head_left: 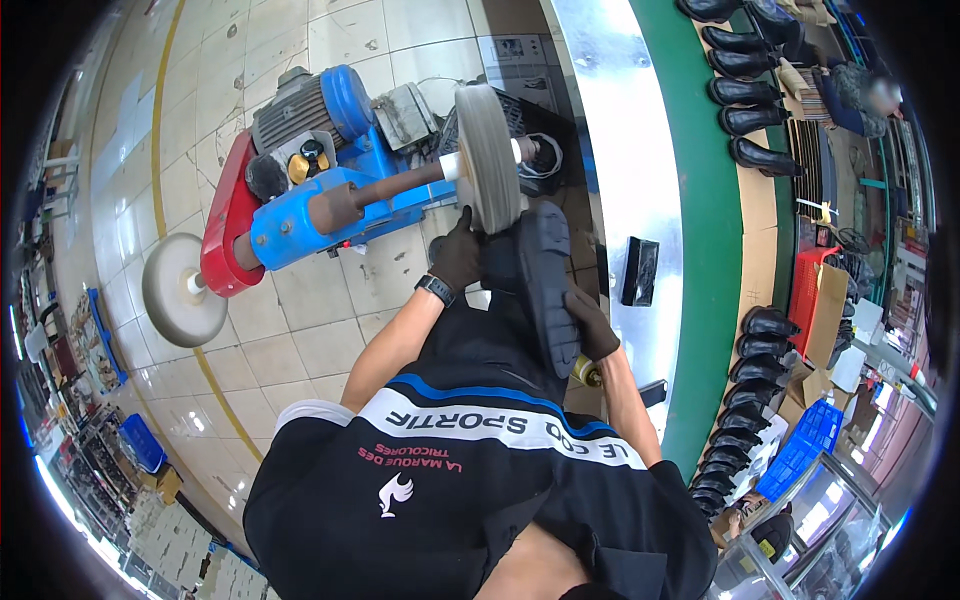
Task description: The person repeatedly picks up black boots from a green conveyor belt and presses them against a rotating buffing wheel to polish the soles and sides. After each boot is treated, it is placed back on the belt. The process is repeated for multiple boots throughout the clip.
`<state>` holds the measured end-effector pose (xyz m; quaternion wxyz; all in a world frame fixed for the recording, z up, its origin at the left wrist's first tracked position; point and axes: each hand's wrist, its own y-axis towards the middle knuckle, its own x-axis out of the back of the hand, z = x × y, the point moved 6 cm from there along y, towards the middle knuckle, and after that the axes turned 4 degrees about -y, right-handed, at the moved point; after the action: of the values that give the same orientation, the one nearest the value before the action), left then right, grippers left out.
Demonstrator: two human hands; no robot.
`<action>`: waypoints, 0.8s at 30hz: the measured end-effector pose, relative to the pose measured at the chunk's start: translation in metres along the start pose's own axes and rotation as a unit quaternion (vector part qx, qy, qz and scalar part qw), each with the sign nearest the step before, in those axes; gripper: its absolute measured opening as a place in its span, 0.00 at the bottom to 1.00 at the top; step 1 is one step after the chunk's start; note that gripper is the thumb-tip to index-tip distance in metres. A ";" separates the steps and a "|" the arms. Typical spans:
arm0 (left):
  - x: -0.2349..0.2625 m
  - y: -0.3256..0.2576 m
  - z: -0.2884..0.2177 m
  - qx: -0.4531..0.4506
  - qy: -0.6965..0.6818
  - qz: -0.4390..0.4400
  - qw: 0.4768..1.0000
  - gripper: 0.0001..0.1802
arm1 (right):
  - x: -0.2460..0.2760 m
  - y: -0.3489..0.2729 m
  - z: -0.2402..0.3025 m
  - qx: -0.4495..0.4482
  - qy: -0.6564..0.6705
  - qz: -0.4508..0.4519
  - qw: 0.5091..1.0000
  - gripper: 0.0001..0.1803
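Observation:
A black shoe (545, 290) is between my hands, its thick ridged sole turned to the right and its toe end pointing away from me. Its upper end is against, or very close to, the lower rim of a grey buffing wheel (487, 160). My left hand (457, 257), in a dark glove, is closed at the shoe's upper side, just below the wheel. Around the sole's right edge wraps my right hand (592, 325), also gloved. The wheel sits on the shaft of a blue polishing machine (310, 220). Part of the shoe's upper blends into my dark clothing.
A second pale wheel (185, 290) is at the machine's left end, beside a red belt guard (228, 215). On the right runs a metal-edged green bench (705, 200) with a black block (641, 271) on it. Rows of black shoes (750, 92) line its far side, where another person stands.

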<state>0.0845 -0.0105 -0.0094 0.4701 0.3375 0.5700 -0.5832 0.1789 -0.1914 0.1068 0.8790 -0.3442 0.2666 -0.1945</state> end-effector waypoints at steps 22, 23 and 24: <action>0.006 -0.042 -0.003 -0.077 0.120 -0.167 0.976 0.42 | -0.020 0.004 0.026 0.126 -0.227 -0.132 0.957 0.33; 0.005 -0.047 -0.004 -0.082 0.127 -0.153 0.977 0.40 | -0.020 0.004 0.021 0.117 -0.188 -0.134 0.966 0.32; 0.005 -0.047 -0.006 -0.073 0.146 -0.160 0.974 0.41 | -0.019 0.008 0.017 0.121 -0.169 -0.127 0.970 0.31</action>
<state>0.0380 -0.0098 0.0012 0.3056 0.2887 0.7200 -0.5521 0.1755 -0.1672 0.1182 0.9145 -0.2946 0.0425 -0.2739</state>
